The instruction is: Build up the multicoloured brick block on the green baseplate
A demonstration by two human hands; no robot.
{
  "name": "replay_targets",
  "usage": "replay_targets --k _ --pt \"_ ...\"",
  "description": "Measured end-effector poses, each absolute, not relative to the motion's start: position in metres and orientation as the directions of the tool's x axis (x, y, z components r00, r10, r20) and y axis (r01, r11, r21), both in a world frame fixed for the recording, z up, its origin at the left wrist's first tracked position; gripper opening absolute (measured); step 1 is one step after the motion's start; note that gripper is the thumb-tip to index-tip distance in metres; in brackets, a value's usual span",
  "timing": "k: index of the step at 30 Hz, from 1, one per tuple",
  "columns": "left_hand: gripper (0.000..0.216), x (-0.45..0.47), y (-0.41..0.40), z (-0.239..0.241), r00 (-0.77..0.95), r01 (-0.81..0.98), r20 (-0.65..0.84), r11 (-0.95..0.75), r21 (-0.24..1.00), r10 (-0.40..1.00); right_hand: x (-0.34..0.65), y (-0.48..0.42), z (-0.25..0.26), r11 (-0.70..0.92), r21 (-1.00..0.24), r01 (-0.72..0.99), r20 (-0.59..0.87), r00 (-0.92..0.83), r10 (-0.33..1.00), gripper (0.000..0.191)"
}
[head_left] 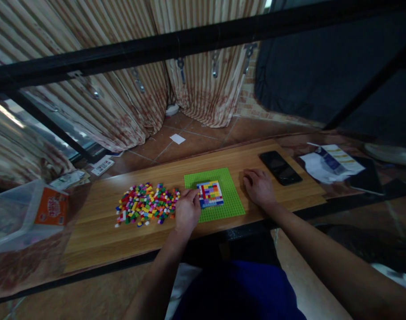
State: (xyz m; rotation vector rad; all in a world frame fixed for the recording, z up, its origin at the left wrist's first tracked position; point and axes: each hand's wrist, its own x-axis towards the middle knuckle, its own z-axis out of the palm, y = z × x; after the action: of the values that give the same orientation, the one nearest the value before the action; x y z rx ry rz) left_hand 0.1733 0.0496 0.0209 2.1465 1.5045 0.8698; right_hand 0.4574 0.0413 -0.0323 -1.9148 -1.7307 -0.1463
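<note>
A green studded baseplate (pixel 232 195) lies on the wooden board, bearing a flat square build of toy bricks (pixel 211 194) in red, yellow, white and blue. At the left edge of that build is my left hand (pixel 189 210), its fingers pinched together. Whatever the fingertips hold, if anything, is too small to make out. A spread pile of loose toy bricks (pixel 146 203) in many colours lies just left of this hand. My right hand (pixel 259 186) rests on the board right of the baseplate, fingers curled in, with no object visible in it.
A black phone (pixel 280 167) lies beyond my right hand on the wooden board (pixel 99 240). Crumpled packaging (pixel 332 163) sits farther right. At the far left stands a clear plastic tub (pixel 16 218) with an orange label. A dark metal bar (pixel 123 49) crosses in front of the curtains.
</note>
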Motion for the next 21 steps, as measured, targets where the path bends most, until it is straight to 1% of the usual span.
replay_targets --k 4,7,14,21 --pt "0.027 0.175 0.051 0.019 0.248 0.708 0.278 -0.369 0.602 0.928 0.457 0.041 -0.031 -0.021 -0.326 0.945 0.432 0.169 0.886 0.031" --pt "0.03 0.174 0.051 0.018 0.228 0.709 0.262 -0.344 0.615 0.938 0.457 0.041 -0.031 -0.01 -0.33 0.944 0.437 0.163 0.884 0.031" --pt "0.035 0.17 0.054 0.014 0.164 0.605 0.19 -0.251 0.756 0.968 0.458 0.042 -0.034 -0.003 -0.326 0.945 0.452 0.159 0.878 0.03" --pt "0.032 0.174 0.062 0.004 0.097 0.54 0.097 -0.134 0.831 0.991 0.458 0.041 -0.034 -0.024 -0.331 0.943 0.44 0.177 0.88 0.03"
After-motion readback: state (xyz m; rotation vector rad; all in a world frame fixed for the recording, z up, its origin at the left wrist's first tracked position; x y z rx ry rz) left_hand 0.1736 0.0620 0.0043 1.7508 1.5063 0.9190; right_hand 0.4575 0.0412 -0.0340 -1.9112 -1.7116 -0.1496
